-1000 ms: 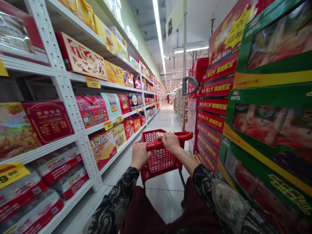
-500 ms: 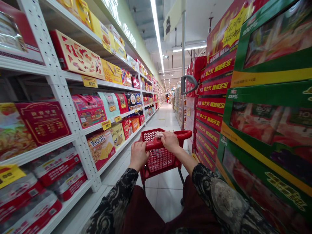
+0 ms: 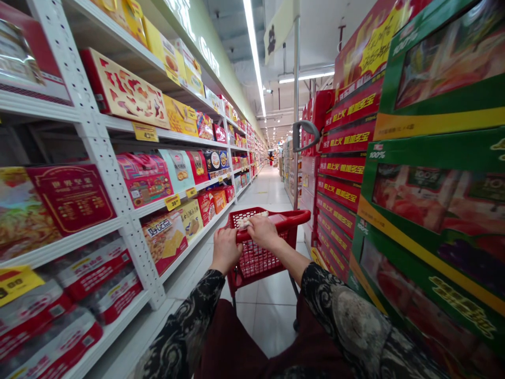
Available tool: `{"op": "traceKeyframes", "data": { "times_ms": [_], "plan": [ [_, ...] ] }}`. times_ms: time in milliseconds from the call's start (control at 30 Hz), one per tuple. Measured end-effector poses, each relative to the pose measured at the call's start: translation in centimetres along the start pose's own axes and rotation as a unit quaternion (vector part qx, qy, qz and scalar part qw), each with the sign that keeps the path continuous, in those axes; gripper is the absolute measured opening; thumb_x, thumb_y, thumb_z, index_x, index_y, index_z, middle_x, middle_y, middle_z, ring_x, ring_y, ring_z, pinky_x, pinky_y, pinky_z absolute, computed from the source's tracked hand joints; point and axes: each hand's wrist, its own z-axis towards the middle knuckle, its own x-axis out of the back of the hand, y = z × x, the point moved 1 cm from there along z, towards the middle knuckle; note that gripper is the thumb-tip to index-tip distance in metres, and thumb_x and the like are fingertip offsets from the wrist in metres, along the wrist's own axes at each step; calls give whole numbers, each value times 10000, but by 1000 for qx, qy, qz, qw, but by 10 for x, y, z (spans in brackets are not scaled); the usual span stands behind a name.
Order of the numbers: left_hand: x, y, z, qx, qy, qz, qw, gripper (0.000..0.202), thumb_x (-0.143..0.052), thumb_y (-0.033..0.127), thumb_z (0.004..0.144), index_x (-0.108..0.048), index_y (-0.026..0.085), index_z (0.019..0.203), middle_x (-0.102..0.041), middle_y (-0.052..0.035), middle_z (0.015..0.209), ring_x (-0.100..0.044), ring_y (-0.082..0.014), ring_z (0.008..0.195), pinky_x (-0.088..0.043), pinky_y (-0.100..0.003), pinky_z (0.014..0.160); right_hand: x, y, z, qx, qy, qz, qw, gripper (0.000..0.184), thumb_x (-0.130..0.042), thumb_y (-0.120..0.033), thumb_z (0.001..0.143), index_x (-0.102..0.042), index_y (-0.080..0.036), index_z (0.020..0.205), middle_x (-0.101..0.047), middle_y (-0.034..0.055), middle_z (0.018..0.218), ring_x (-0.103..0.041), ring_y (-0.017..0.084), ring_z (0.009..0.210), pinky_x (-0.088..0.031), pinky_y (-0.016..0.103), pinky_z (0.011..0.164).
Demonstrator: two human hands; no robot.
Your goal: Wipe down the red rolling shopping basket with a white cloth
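Head view: the red handle (image 3: 294, 217) of a red plastic shopping cart (image 3: 256, 258) is gripped by the left hand (image 3: 225, 251) and right hand (image 3: 263, 233), fingers clenched around the bar. A pale wrapped item (image 3: 248, 222) is lying in the cart's basket, too blurry to identify. White steel shelving (image 3: 118, 184) of boxed gift sets is alongside on the left, with stacked red cartons (image 3: 339, 179) on the right.

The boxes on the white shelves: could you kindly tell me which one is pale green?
It is the pale green box, standing between a pink box and a red box, both much stronger in colour.
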Motion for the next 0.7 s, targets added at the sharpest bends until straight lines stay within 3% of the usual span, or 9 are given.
{"op": "traceKeyframes", "data": {
  "times_ms": [133,433,533,700],
  "plan": [
    [3,0,0,-8,-6,3,1000,301,-520,222,684,-575,188,979,-626,-81,949,-518,-251,979,-290,-402,958,3,9,0,-4,0,6,1000,254,-410,-247,864,-603,-184,1017,-632,69,1035,-543,183,976,-368,292,848],
    [5,8,-1,-7,-7,-13,1000,321,-510,219,689,-574,178,1001,-620,-85,972,-509,-249,987,-263,-398,983,17,56,3,-118,14,-39,992,297,-384,-306,874,-648,-188,937,-663,85,997,-582,211,925,-378,312,808],
    [4,9,-1,-7,1,-14,1000,332,-509,222,687,-577,166,1008,-621,-89,963,-513,-249,976,-263,-401,982,16,48,2,-109,13,-39,993,275,-405,-288,859,-646,-181,938,-660,88,997,-574,214,940,-363,327,841],
    [2,5,-3,-2,10,-8,1000,318,-506,215,689,-576,182,997,-627,-80,977,-516,-246,973,-266,-410,980,10,18,-4,-11,6,-14,1000,271,-434,-255,839,-611,-177,1029,-641,74,1038,-541,193,994,-344,311,875]
  ]
}}
